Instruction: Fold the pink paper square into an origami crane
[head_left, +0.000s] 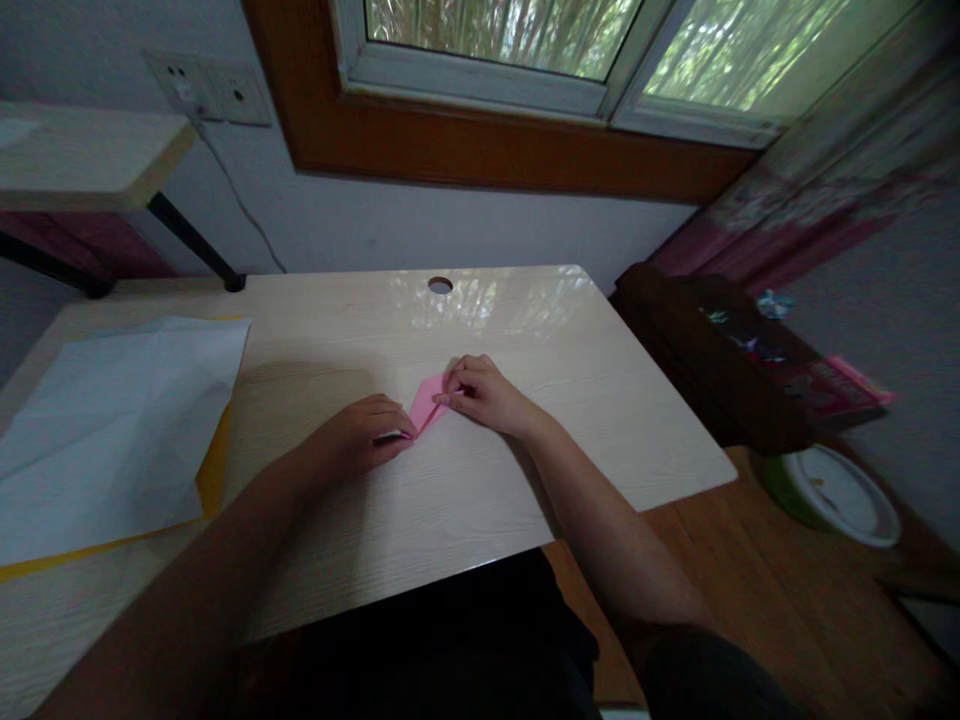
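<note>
A small piece of folded pink paper (426,400) is held between my two hands, just over the middle of the pale wood-grain desk (465,520). My left hand (375,430) pinches its lower left corner between thumb and fingers. At the upper right end, my right hand (480,392) grips the paper with the thumb on top and the fingers curled. A crease or folded edge runs slantwise along the paper between the hands. Parts of the paper are hidden under my fingers.
White sheets (127,430) lie over a yellow sheet (217,460) on the desk's left. A raised shelf (90,160) stands at the back left, and a cable hole (440,286) is near the back edge. Right of the desk are a dark wooden cabinet (720,370) and a round bin (840,495).
</note>
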